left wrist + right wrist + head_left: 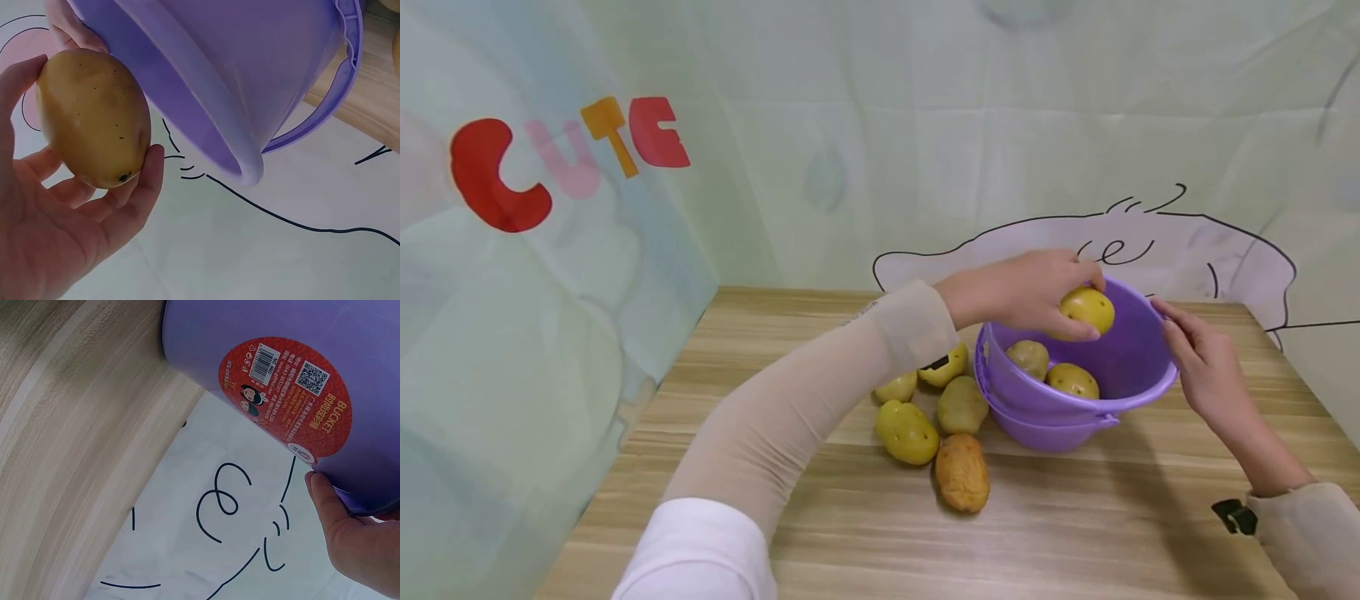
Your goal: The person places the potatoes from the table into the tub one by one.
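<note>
My left hand (1037, 293) holds a yellow potato (1088, 310) at the mouth of a purple bucket (1045, 429). In the left wrist view, the thumb and fingers curl round this potato (94, 119), beside the bucket's rim (250, 165). Two more potatoes show inside the bucket, a dull brownish one (1028, 358) and a yellow one (1072, 381). On the right side, my right hand (1210, 367) grips the bucket's rim, and the bucket tilts a little. A round red label (287, 400) is stuck to its outer wall in the right wrist view.
Left of the bucket, several potatoes lie close together on the wooden table (1075, 533), among them a yellow one (907, 432), a greenish-brown one (962, 405) and a wrinkled orange one (962, 473). My left sleeve overlaps those farther back. A printed cloth (850, 150) hangs behind the table.
</note>
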Motion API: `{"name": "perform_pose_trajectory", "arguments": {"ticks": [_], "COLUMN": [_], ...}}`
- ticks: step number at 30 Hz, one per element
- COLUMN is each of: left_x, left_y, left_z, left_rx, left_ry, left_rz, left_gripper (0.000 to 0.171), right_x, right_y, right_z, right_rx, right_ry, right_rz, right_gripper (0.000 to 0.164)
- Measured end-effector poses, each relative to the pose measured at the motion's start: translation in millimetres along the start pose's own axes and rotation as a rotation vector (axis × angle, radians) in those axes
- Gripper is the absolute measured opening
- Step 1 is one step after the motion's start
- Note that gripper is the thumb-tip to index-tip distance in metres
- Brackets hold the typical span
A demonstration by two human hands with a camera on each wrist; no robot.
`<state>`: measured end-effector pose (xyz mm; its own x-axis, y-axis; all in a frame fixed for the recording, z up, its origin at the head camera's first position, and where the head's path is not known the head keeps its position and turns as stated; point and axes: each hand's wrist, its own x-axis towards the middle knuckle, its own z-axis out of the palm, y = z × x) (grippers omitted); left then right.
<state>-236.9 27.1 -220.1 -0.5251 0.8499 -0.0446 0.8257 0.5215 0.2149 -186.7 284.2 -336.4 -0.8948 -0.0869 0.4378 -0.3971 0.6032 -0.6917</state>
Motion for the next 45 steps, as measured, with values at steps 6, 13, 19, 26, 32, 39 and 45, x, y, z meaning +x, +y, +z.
{"name": "perform_pose_trajectory", "arguments": {"ticks": [6,13,19,26,32,39,45], "left_x": [2.9,3.4,3.9,3.1,2.7,3.2,5.4], "left_y": [1.0,2.3,1.9,0.7,1.1,1.4,1.2], "left_z": [3.9,9.4,12.0,12.9,15.3,20.3,18.6], "left_rx": [0.014,0.008,0.032,0.026,0.049,0.083,0.088], "left_ry": [-0.032,-0.128,-0.134,-0.138,-0.151,-0.175,-0.145], "left_rz": [0.023,0.041,0.042,0.050,0.043,0.034,0.053], "left_gripper": [0.052,0.054,0.056,0.057,0.058,0.058,0.052], "right_x": [-0.1,-0.7,-0.4,-0.3,-1.0,-1.5,-0.5], "right_y": [-1.4,-2.1,-2.2,-2.0,-1.6,-1.0,-0.7], "right_z": [-1.6,-2.1,-2.1,-1.8,-2.2,-2.5,-2.7], "right_rx": [-0.005,-0.009,-0.009,-0.009,-0.017,-0.015,-0.010], "right_ry": [-0.010,-0.010,-0.012,-0.010,-0.013,-0.018,-0.020], "right_rz": [0.010,0.012,0.003,0.001,0.002,0.005,-0.001], "right_gripper": [0.040,0.040,0.040,0.040,0.040,0.041,0.041]}}
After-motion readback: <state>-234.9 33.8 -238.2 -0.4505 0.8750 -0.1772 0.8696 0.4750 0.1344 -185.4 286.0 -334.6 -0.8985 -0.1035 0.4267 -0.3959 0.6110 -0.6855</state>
